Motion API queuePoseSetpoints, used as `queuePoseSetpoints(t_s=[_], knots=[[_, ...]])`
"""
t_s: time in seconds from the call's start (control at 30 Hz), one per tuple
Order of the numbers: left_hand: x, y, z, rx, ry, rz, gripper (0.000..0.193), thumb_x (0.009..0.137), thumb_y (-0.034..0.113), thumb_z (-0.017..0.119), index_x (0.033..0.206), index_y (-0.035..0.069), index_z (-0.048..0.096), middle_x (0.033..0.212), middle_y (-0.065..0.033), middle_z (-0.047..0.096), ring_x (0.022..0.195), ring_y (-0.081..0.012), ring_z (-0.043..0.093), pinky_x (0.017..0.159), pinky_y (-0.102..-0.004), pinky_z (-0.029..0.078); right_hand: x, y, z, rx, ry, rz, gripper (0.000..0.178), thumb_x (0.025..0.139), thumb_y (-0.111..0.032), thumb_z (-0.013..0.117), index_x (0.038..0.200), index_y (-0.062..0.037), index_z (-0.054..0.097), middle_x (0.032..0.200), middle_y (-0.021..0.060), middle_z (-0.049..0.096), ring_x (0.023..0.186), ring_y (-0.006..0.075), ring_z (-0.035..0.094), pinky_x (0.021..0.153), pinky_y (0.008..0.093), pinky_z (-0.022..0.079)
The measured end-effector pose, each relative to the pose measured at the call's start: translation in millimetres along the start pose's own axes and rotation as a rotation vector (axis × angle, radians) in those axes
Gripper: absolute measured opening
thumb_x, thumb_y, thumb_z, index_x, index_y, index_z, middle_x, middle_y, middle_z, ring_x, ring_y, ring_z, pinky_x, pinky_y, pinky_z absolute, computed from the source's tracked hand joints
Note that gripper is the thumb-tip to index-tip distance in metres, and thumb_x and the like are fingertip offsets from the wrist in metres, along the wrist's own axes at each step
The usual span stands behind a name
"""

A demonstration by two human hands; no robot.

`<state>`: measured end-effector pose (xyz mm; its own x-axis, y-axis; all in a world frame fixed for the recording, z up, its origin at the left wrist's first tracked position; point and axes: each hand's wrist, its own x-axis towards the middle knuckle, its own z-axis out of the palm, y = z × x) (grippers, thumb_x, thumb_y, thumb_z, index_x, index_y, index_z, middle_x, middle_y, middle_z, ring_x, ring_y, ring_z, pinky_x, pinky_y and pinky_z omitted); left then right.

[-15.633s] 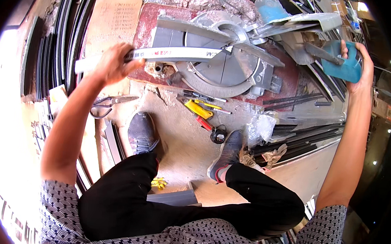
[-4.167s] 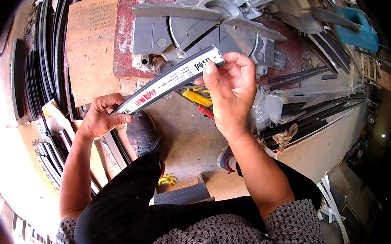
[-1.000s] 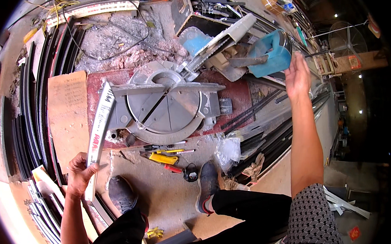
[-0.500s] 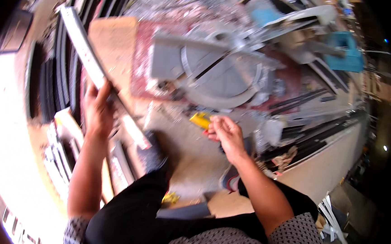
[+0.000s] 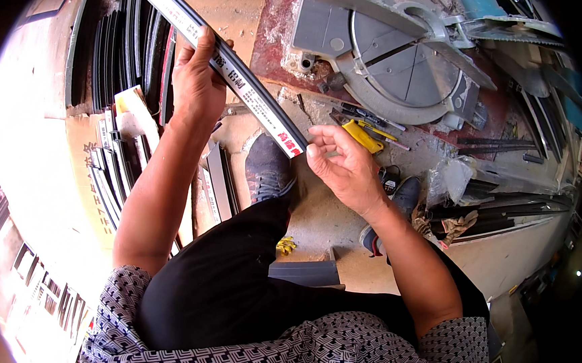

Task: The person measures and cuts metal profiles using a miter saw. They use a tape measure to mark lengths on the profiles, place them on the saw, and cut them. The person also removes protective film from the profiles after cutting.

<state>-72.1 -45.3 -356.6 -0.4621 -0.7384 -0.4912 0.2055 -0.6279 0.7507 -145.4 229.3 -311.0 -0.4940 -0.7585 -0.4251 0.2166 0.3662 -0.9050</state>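
A long, narrow black profile strip (image 5: 263,98) with a white printed film along one face slants from upper left to the middle. My left hand (image 5: 200,84) is closed round its upper part, thumb on top. At the lower end of the strip is my right hand (image 5: 346,165), fingers bent and apart, with nothing seen in it. Its thumb and fingertips are close to that end; whether they touch it I cannot tell. Just behind the right fingers lies a yellow hand tool (image 5: 363,137), partly covered, among pens (image 5: 376,125).
A grey mitre saw (image 5: 407,68) stands on a red board ahead. Dark strips lie at left (image 5: 132,42) and right (image 5: 518,207). Gloves (image 5: 456,227) and clear plastic (image 5: 450,179) are at right. A yellow bundle (image 5: 286,246) and a grey offcut (image 5: 305,271) lie between my feet.
The strip has turned to a flatter slant, still in my left hand. My right hand has moved left from beside the yellow tool to the strip's lower end. The whole view has shifted.
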Motion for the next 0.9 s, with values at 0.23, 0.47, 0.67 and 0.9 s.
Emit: queuePoseSetpoints(t_s=[0.23,0.47,0.67,0.9], knots=[[-3.6,-0.8,1.1,-0.034,0.006,-0.007,0.02,0.098,0.025,0.074,0.104,0.01,0.063,0.089,-0.0033,0.07,0.088,-0.018,0.072,0.071,-0.0312,0.059,6.6,11.4,6.3,-0.025,-0.063,0.04,0.028,0.101,-0.019,0.069,0.118,0.002,0.064,0.092,0.0086,0.071,0.084,0.0121,0.068,0.077,0.0296,0.057],[-1.0,-4.7,0.1,0.031,-0.059,-0.055,0.016,0.099,0.022,0.074,0.104,0.013,0.061,0.088,0.0009,0.068,0.084,-0.0147,0.069,0.073,-0.0294,0.054,5.2,13.2,-4.7,-0.135,0.127,-0.016,0.018,0.102,-0.013,0.065,0.113,0.0006,0.063,0.089,0.0084,0.071,0.082,0.0119,0.068,0.074,0.0291,0.056],[-1.9,-1.9,-0.8,0.164,-0.164,-0.227,0.019,0.1,0.024,0.071,0.108,0.008,0.062,0.097,-0.004,0.071,0.087,-0.0162,0.071,0.084,-0.0335,0.06,8.8,10.6,-31.3,-0.337,0.308,-0.105,0.017,0.104,-0.014,0.063,0.114,-0.0011,0.063,0.087,0.0105,0.07,0.077,0.0168,0.07,0.068,0.0323,0.055],[-1.4,0.1,-4.2,0.249,-0.107,-0.461,0.034,0.101,0.039,0.066,0.111,0.007,0.062,0.099,-0.0115,0.071,0.093,-0.024,0.072,0.079,-0.0389,0.061,21.2,6.0,-69.9,-0.734,0.408,-0.564,0.021,0.092,-0.002,0.07,0.112,-0.0028,0.064,0.101,0.0175,0.068,0.09,0.0387,0.068,0.075,0.0428,0.055]])
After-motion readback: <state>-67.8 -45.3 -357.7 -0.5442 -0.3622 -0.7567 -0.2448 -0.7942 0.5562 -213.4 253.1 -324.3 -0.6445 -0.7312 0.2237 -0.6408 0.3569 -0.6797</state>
